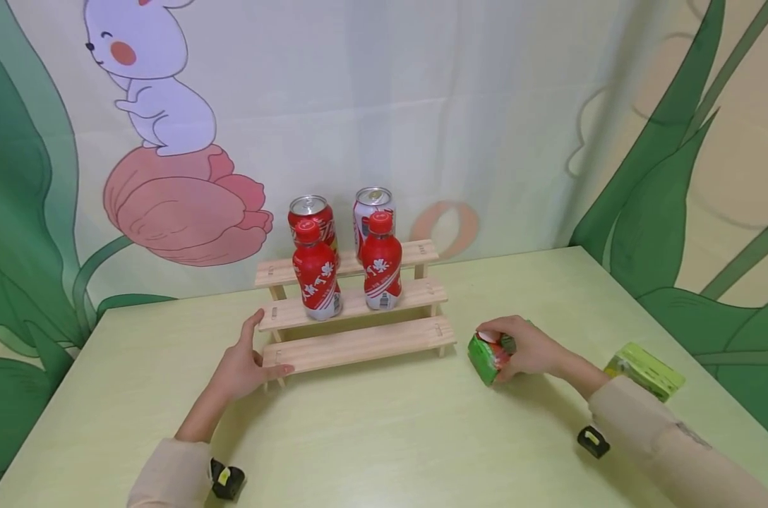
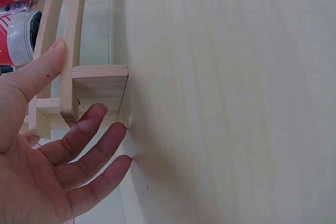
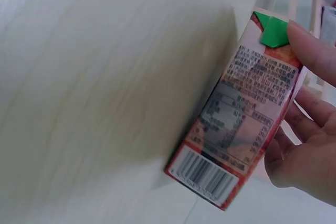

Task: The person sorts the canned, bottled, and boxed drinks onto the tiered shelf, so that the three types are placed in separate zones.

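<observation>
A three-tier wooden rack (image 1: 358, 346) stands on the table. My left hand (image 1: 238, 367) holds its left end, the thumb lying on the lowest shelf; in the left wrist view the other fingers bend near the shelf's end. My right hand (image 1: 529, 347) grips a juice carton (image 1: 483, 358) right of the rack. The right wrist view shows the carton's printed side, a barcode and a green folded corner, the carton (image 3: 231, 114) tilted in that view. Two red bottles, one on the left (image 1: 317, 275) and one on the right (image 1: 382, 264), stand on the middle shelf.
Behind the bottles, a red can (image 1: 309, 207) and a whitish can (image 1: 373, 199) stand on the top shelf. A light green carton (image 1: 647, 370) lies on the table (image 1: 384, 437) by my right forearm. A printed curtain (image 1: 486, 106) hangs behind the table.
</observation>
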The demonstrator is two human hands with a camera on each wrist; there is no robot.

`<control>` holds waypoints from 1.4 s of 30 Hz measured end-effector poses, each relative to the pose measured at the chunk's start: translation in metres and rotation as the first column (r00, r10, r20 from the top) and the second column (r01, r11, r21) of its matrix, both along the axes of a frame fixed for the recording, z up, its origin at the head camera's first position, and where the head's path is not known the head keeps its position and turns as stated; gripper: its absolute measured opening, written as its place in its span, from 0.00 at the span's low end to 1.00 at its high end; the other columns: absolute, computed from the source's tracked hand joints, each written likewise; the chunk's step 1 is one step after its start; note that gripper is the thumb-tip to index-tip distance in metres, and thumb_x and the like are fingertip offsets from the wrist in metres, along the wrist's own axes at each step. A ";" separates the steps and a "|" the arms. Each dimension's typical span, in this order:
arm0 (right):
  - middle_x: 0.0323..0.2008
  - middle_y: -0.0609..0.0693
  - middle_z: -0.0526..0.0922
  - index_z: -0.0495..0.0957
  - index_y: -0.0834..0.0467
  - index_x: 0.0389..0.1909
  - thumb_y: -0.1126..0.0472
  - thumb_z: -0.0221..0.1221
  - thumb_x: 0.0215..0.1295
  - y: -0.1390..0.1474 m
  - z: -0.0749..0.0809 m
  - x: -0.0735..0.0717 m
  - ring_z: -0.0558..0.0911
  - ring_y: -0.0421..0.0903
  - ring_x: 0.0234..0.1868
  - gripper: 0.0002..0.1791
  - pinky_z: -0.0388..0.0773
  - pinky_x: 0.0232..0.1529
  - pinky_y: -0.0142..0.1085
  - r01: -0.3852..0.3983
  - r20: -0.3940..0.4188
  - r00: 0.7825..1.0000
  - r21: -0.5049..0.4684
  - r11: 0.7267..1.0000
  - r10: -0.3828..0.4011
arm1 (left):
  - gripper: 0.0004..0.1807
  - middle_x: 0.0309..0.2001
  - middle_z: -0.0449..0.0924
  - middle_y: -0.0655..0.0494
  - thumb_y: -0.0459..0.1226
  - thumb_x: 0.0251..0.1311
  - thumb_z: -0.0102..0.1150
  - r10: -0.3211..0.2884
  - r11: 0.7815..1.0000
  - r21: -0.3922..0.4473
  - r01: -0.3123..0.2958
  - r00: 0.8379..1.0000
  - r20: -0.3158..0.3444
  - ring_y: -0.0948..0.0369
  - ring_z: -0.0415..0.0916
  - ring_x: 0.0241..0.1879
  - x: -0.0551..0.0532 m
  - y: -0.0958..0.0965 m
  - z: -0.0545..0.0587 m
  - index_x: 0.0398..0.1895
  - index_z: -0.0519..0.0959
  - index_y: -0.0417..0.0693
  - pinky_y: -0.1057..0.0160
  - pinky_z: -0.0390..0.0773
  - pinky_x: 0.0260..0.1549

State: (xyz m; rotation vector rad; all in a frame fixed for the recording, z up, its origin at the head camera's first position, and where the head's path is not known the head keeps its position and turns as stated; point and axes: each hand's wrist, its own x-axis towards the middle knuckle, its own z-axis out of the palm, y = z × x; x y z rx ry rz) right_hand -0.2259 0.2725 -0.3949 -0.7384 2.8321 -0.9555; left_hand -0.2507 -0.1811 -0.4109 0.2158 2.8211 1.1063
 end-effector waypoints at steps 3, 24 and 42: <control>0.44 0.55 0.76 0.73 0.65 0.50 0.67 0.75 0.29 0.004 0.004 0.003 0.71 0.52 0.44 0.38 0.66 0.47 0.49 0.036 0.020 0.999 -0.024 0.999 -0.035 | 0.60 0.19 0.70 0.51 0.47 0.44 0.70 -0.003 1.000 0.002 0.003 1.000 -0.005 0.59 0.66 0.19 0.000 0.000 0.001 0.71 0.36 0.48 0.63 0.68 0.19; 0.48 0.59 0.75 0.67 0.66 0.56 0.63 0.73 0.38 0.007 0.020 0.026 0.72 0.54 0.47 0.40 0.63 0.47 0.49 0.203 -0.028 0.977 -0.209 0.957 -0.214 | 0.60 0.19 0.70 0.51 0.48 0.43 0.70 0.005 1.000 0.001 -0.005 1.000 -0.014 0.60 0.66 0.19 0.000 0.000 -0.002 0.71 0.37 0.48 0.63 0.68 0.19; 0.43 0.57 0.74 0.65 0.65 0.56 0.64 0.72 0.42 -0.031 0.036 0.038 0.72 0.51 0.45 0.38 0.69 0.51 0.48 0.233 -0.003 0.967 -0.412 0.881 -0.257 | 0.60 0.19 0.69 0.51 0.47 0.43 0.70 0.010 1.000 0.003 -0.010 1.000 -0.017 0.59 0.66 0.19 0.000 0.001 -0.001 0.71 0.37 0.48 0.63 0.68 0.19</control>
